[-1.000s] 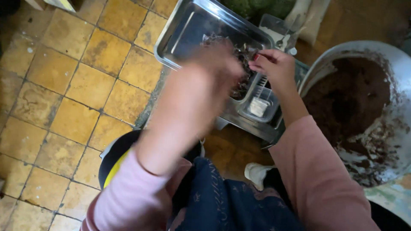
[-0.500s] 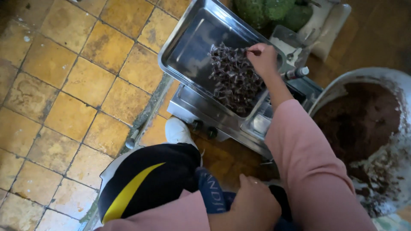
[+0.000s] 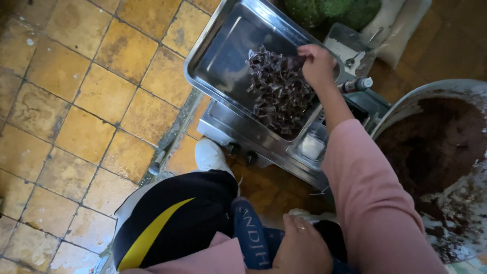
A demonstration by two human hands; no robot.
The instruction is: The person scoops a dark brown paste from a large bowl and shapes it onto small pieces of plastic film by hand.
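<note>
The right hand (image 3: 317, 65) has stayed at the far edge of the dark leaf pile (image 3: 278, 91), fingers pinched on a piece there. The left hand (image 3: 303, 248), back from the tray (image 3: 215, 66), rests loosely closed on the lap, well apart from the leaves.

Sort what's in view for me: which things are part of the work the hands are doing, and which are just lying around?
In use:
right hand, reaching into the pile
pile of dark folded pieces
steel tray holding that pile
left hand, resting on the lap

Lying about:
large basin of dark brown mix
small bottle
green fruit
yellow floor tiles
</note>
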